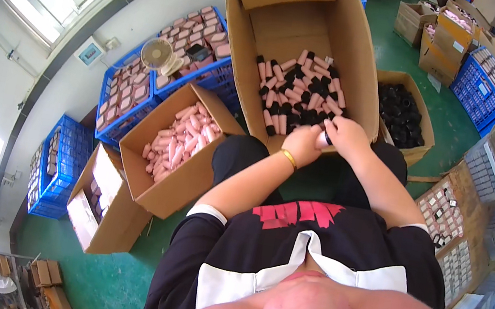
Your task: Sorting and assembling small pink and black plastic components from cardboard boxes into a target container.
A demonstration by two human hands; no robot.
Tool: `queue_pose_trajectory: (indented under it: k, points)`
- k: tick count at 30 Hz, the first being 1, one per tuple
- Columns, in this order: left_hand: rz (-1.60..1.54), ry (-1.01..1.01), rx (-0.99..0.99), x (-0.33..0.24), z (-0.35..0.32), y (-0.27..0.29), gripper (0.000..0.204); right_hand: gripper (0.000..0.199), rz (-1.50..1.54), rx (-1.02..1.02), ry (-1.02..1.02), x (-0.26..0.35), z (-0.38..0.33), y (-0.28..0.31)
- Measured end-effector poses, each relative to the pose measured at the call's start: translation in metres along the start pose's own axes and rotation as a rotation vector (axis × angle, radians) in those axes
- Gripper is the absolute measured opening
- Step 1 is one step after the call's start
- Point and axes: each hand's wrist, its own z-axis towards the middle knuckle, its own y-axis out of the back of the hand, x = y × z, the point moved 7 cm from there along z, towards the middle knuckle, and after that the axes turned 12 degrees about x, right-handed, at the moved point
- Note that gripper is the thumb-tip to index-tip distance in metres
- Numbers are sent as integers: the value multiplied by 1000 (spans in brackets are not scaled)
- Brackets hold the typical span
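Note:
Close together at the near edge of a tall cardboard box (259, 123), my two hands work on one small pink bottle (321, 142). My left hand (302, 144), with a gold bracelet at its wrist, is closed around the pink body. The fingers of my right hand (346, 136) are closed at the bottle's dark end, which looks like a black cap; they partly hide it. Inside the tall box lie many pink bottles with black caps (303, 85), heaped loosely.
On the left, a carton holds pink bottle bodies (180, 142); on the right, another holds black caps (403, 119). Blue crates (201, 80) of pink pieces and a small fan (157, 54) stand along the wall. More crates (481, 86) and trays (442, 215) are at right.

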Motion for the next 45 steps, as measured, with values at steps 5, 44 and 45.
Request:
queue_pose_trajectory:
  k: [5, 44, 45]
  points:
    - [16, -30, 77, 1, 24, -6, 17, 37, 120, 30, -216, -35, 5, 6]
    - [2, 136, 197, 72, 34, 10, 23, 31, 635, 631, -309, -61, 67, -74]
    - [28, 134, 231, 71, 34, 9, 23, 31, 635, 637, -315, -64, 64, -78]
